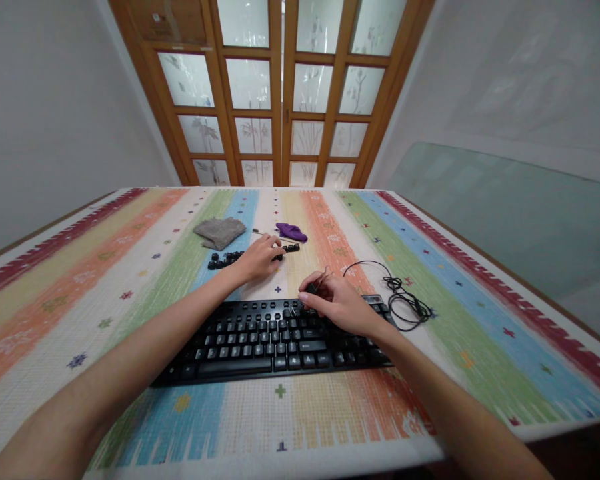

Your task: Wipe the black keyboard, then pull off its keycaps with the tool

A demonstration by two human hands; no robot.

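A black keyboard point(240, 366) lies across the near part of the table, with most keys in place and gaps in its upper right area. Beyond it, loose black keycaps point(219, 260) are lined up in rows. My left hand point(263, 257) is over the right part of these rows, its fingers closed at a keycap point(279, 257). Above the keyboard's upper right, my right hand point(337, 300) pinches a small black piece point(311, 288), which looks like a keycap. Thin wire-like strands point(325, 273) stick up by its fingers; what they belong to is hidden.
A grey cloth point(220, 233) and a purple cloth point(291, 232) lie behind the keycaps, with a thin dark-tipped stick point(256, 231) between them. The coiled black cable point(407, 303) rests right of the keyboard. A striped tablecloth point(145, 293) covers the table; wooden glazed doors point(281, 87) stand beyond.
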